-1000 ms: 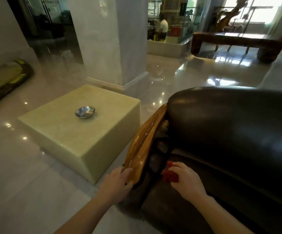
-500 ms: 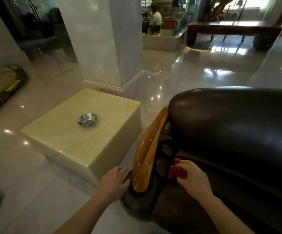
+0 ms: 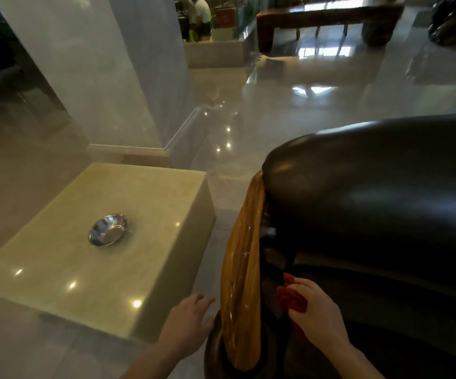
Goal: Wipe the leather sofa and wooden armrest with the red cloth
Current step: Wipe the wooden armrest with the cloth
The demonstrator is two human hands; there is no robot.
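A dark leather sofa (image 3: pixel 371 214) fills the right side, its rounded back bulging toward me. Along its left edge runs a glossy wooden armrest (image 3: pixel 244 283), long and curved, streaked with pale marks. My right hand (image 3: pixel 317 315) grips a bunched red cloth (image 3: pixel 292 298) and presses it into the dark gap between the armrest and the leather seat. My left hand (image 3: pixel 188 324) rests with fingers spread against the outer, left side of the armrest's lower end, holding nothing.
A pale stone block table (image 3: pixel 98 255) stands to the left with a small metal bowl (image 3: pixel 108 233) on top. Beyond it rises a marble pillar (image 3: pixel 98 64). A wooden bench (image 3: pixel 328 17) and a person (image 3: pixel 199 15) are far across the shiny floor.
My view has tilted down and shifted right. My left hand slid off the armrest's front end to its outer side. My right hand keeps the cloth in the gap.
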